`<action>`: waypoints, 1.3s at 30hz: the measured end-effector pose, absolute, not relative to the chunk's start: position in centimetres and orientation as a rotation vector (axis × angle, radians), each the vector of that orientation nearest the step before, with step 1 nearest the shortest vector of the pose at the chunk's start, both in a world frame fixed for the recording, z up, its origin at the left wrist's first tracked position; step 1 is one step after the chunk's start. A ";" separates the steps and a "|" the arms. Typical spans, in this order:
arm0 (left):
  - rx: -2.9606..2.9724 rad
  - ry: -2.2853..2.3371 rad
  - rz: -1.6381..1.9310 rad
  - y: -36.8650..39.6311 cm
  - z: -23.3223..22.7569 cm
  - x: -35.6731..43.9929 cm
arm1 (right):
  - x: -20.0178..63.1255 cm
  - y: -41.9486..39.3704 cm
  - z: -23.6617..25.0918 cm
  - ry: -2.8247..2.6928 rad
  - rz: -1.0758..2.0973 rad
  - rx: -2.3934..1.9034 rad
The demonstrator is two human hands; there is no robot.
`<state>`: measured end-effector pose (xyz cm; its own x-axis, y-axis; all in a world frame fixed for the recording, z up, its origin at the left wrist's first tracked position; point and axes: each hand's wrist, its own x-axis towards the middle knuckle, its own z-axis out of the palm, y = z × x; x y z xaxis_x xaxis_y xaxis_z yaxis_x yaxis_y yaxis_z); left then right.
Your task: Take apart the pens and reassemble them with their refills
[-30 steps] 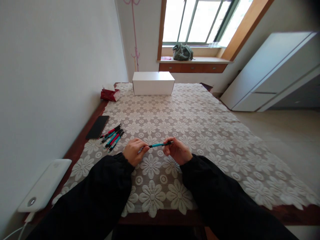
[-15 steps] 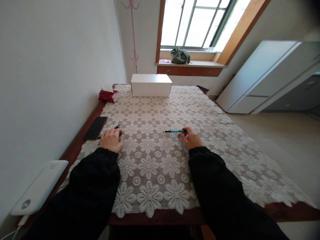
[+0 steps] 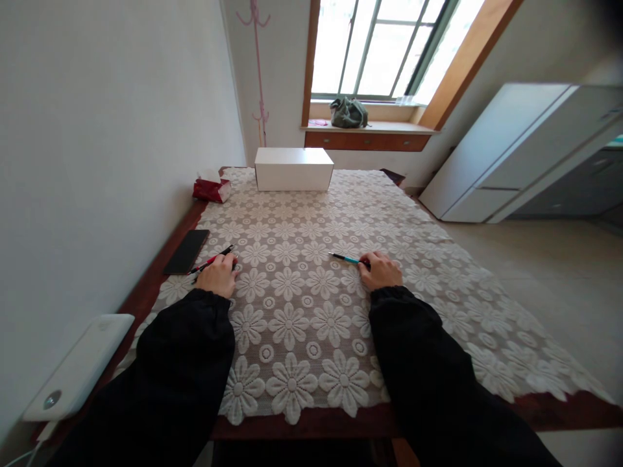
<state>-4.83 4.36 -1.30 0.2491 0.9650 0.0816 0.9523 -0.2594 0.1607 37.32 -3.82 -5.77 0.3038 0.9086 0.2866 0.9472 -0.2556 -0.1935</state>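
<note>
My right hand [image 3: 381, 270] rests on the right side of the lace tablecloth, fingers closed around the rear end of a teal pen [image 3: 346, 259]. Its tip points left and slightly away from me. On the left, my left hand [image 3: 218, 275] lies palm down with curled fingers over a dark pen, of which only small bits show at either side of the hand. Just beyond those fingers a red and black pen [image 3: 209, 261] lies slanted on the cloth, partly hidden by them. A black phone [image 3: 187, 251] lies close by, to the left of that hand.
At the table's far end stands a white box [image 3: 294, 176]. A red tissue pack [image 3: 211, 189] sits by the wall. Near my left forearm is a white device [image 3: 80, 366] with a cable. The lace tablecloth [image 3: 290, 324] covers the dark wooden table.
My right hand has shifted slightly right, and the teal pen has turned from level to slanted. My left hand has drawn back a little, showing more of the red and black pen.
</note>
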 end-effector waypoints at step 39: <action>2.448 0.915 0.605 -0.4 -4.9 0.6 | 25.0 -7.0 -5.4 -2.195 0.433 -1.481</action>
<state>0.59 -0.40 -4.87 0.6830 0.6903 0.2388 0.4904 -0.6757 0.5504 25.02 -7.02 -5.43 -0.3187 0.9280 0.1932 0.7851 0.3726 -0.4948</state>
